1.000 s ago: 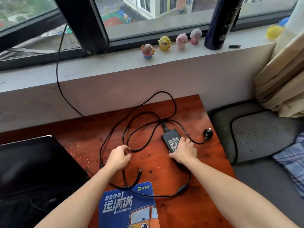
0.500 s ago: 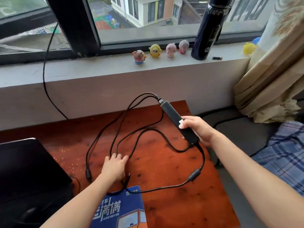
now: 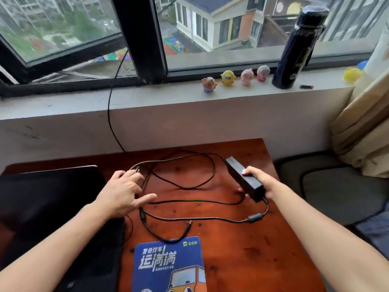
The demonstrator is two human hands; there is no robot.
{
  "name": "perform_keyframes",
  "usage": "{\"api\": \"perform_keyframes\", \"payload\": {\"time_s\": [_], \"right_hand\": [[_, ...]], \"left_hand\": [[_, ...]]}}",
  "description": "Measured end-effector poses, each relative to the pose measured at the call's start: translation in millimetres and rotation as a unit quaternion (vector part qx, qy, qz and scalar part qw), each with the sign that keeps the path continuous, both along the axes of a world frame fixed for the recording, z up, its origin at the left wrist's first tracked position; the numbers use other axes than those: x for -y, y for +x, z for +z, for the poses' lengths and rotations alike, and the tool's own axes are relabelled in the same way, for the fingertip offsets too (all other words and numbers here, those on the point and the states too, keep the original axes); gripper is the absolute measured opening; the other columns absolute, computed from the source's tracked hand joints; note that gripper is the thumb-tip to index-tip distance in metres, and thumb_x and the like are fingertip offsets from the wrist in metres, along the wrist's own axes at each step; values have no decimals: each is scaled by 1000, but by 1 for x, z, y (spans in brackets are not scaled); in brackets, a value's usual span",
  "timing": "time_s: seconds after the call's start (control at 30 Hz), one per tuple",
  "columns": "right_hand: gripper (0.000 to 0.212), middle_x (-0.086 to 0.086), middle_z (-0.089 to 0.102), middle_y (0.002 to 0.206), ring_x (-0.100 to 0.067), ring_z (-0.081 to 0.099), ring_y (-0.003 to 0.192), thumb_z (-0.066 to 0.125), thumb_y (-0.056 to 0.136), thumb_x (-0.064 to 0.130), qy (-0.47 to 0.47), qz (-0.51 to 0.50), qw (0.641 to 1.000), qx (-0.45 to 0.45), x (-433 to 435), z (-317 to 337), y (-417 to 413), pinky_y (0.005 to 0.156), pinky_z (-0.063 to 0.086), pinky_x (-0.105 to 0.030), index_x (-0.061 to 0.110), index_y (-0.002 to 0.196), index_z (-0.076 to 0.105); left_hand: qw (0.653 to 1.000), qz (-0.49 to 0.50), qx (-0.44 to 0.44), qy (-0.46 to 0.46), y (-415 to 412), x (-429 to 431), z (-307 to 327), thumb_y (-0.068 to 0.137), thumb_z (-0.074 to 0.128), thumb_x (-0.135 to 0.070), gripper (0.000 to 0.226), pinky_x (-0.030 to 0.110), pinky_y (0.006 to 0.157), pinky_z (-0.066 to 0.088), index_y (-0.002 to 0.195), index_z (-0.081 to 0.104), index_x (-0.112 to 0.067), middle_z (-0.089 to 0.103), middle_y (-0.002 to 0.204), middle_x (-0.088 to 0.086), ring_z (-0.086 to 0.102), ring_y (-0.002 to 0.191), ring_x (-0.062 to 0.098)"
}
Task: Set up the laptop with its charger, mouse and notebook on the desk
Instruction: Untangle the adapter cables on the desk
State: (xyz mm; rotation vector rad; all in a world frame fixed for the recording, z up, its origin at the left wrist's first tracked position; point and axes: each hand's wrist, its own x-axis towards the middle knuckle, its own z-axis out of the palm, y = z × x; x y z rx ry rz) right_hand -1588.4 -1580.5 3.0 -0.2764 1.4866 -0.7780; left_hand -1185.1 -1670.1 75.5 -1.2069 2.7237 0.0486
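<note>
My right hand (image 3: 260, 183) grips the black charger brick (image 3: 242, 178) and holds it tilted just above the right side of the red-brown desk (image 3: 242, 249). The charger's black cable (image 3: 189, 187) lies in loose loops across the desk's middle. Its barrel plug (image 3: 188, 225) points up near the blue mouse pad (image 3: 168, 268). My left hand (image 3: 124, 191) rests with fingers spread on the cable strands at the left. A closed black laptop (image 3: 48, 199) lies at the desk's left side.
A grey windowsill (image 3: 168, 100) behind the desk carries several small toy figures (image 3: 227, 77) and a dark bottle (image 3: 296, 49). One thin black cord (image 3: 109, 106) hangs down from the window. A grey cushion (image 3: 336, 190) and a beige curtain (image 3: 362, 131) are at the right.
My right hand lifted the charger brick off the desk, raised it, then brought it lower and nearer. The left hand slid up-left over the cable strands, fingers spreading. The cable loops shifted.
</note>
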Motion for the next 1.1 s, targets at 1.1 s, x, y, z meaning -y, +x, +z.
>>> {"api": "perform_keyframes", "payload": {"time_s": [1.1], "right_hand": [[59, -36, 51, 131, -43, 58, 116, 57, 86, 29, -170, -63, 918, 352, -12, 23, 19, 100, 48, -49, -10, 130, 53]], "left_hand": [[878, 159, -99, 440, -88, -60, -63, 91, 52, -53, 36, 32, 83, 51, 90, 69, -22, 71, 89, -4, 66, 88, 15]]}}
